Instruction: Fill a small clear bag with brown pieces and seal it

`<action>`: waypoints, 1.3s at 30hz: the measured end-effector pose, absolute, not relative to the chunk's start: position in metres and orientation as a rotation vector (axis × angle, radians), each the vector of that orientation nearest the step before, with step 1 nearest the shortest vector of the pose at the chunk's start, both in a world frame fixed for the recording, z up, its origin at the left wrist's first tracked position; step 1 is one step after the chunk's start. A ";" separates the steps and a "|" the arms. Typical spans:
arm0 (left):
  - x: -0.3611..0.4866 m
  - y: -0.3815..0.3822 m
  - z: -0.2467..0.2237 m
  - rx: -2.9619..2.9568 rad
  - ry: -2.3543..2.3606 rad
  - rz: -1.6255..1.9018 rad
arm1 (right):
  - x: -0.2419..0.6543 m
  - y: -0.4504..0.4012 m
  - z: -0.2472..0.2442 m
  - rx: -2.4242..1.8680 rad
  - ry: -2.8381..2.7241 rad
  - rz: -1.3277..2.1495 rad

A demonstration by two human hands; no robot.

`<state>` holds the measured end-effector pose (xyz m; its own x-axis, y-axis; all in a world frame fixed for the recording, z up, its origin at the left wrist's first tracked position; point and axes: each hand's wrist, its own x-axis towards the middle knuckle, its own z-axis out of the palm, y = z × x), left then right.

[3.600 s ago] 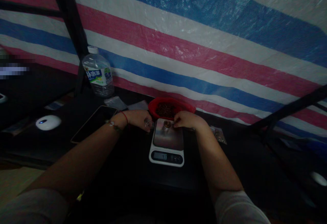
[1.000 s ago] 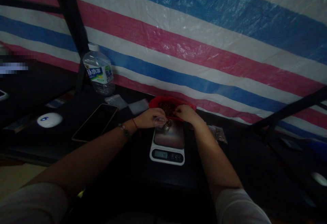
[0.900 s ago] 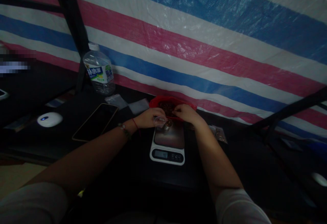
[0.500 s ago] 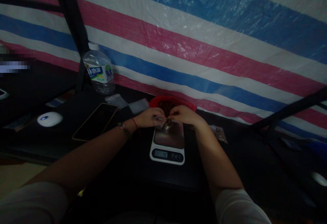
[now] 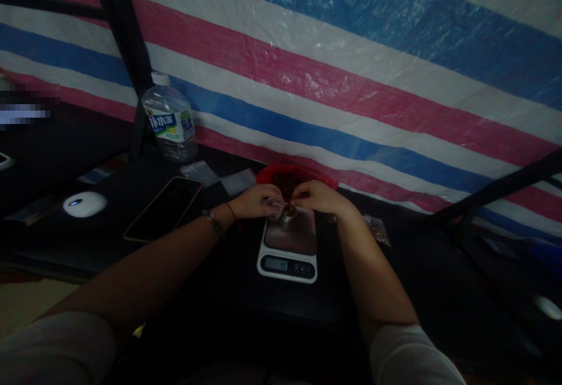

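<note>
A white digital kitchen scale (image 5: pixel 290 239) with a metal plate and a lit display lies in front of me. On the back of its plate rests a small clear plastic bag (image 5: pixel 287 216) with brown bits in it. My left hand (image 5: pixel 257 200) pinches the bag's clear upper part from the left. From the right, my right hand (image 5: pixel 322 198) reaches to the bag's mouth with fingertips pressed together; what they hold is too small and dark to tell. Just behind both hands sits a red container (image 5: pixel 302 171) full of small brown pieces, partly hidden by my fingers.
On the black table (image 5: pixel 246 291), a dark phone (image 5: pixel 164 209) and a white mouse-like device (image 5: pixel 85 204) lie left. Behind them stands a clear bottle (image 5: pixel 170 119), near flat clear bags (image 5: pixel 238 182). A filled packet (image 5: pixel 376 230) lies right. Striped sheeting (image 5: pixel 307 69) hangs behind.
My right fingertips have shifted slightly at the bag's mouth, and the brown bits there look less exposed. My left hand, the scale and the surroundings stay in place.
</note>
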<state>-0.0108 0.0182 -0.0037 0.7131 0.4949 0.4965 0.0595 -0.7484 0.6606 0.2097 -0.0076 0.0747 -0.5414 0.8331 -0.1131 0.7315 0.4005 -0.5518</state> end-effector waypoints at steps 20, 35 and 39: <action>-0.015 0.021 -0.007 2.011 0.737 1.168 | 0.220 0.001 0.072 -1.366 -2.264 0.655; -0.012 0.027 -0.014 1.845 0.812 1.163 | 0.232 0.005 0.068 -1.591 -2.408 0.618; -0.013 0.027 -0.013 1.841 0.758 1.143 | 0.233 0.000 0.071 -1.376 -2.524 0.846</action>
<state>-0.0128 0.0272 -0.0133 0.4067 0.8129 0.4169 0.0676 -0.4819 0.8736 0.2329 0.0000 0.0709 -0.5700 0.8102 -0.1364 0.7288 0.4220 -0.5393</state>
